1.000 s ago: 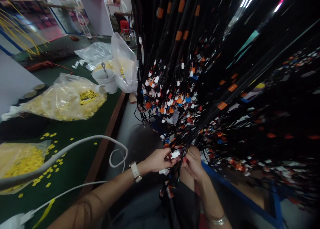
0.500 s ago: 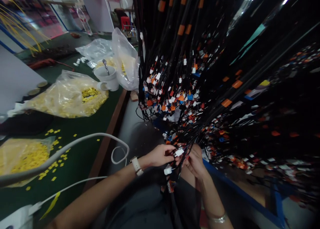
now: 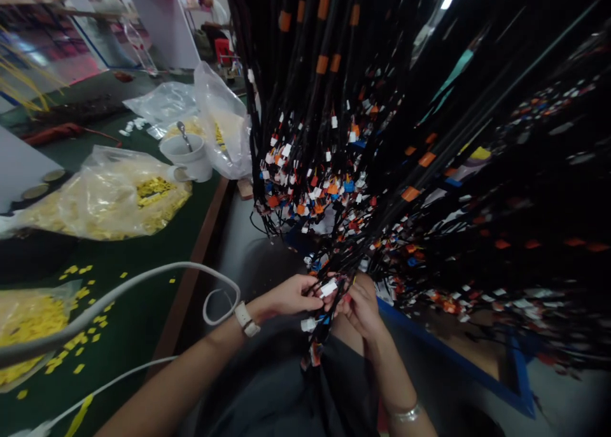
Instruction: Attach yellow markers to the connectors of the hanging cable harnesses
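A dense curtain of black cable harnesses hangs in front of me, its ends fitted with small white, orange, red and blue connectors. My left hand pinches a white connector at the lower end of one bundle. My right hand is closed around the black wires just beside it, fingertips meeting the left hand's. Another white connector dangles just below my left hand. Further wire ends hang down over my lap.
A green worktable at left carries clear bags of small yellow parts, loose yellow pieces, a white cup with a spoon and a grey hose. A blue frame edge runs at lower right. A person stands far back.
The view has shifted a little; my hands stay together on the same bundle, with the white connector still pinched between my fingers.
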The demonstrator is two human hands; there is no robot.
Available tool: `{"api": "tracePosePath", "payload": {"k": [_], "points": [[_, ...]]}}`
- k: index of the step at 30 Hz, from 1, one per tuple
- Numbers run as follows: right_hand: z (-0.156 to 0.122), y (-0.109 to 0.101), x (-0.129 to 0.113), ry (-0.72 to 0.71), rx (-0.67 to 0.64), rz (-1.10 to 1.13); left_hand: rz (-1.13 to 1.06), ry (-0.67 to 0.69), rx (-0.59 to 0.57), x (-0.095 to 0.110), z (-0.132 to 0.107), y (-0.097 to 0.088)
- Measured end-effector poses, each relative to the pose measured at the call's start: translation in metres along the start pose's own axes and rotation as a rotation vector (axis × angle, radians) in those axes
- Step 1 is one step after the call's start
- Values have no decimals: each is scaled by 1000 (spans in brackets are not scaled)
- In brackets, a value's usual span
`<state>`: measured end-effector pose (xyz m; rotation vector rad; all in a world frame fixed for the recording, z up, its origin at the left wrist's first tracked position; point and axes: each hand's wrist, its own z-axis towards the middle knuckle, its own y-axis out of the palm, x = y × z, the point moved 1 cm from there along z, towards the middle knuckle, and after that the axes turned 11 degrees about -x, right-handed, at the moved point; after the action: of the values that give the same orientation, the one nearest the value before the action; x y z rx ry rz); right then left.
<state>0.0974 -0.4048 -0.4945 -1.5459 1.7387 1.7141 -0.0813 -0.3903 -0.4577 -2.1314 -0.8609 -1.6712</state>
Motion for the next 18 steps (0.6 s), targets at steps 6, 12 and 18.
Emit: {"api": "tracePosePath", "payload": {"k": [6,12,18], "points": [[-3,4,0,-52,18,41,209,-136,68,-6,7,10],[-8,7,-2,-83,21,48,79,-125,14,-4,9,20],[-13,-10,-2,-124,14,-6,-494,-78,-110,14,-9,10]]}}
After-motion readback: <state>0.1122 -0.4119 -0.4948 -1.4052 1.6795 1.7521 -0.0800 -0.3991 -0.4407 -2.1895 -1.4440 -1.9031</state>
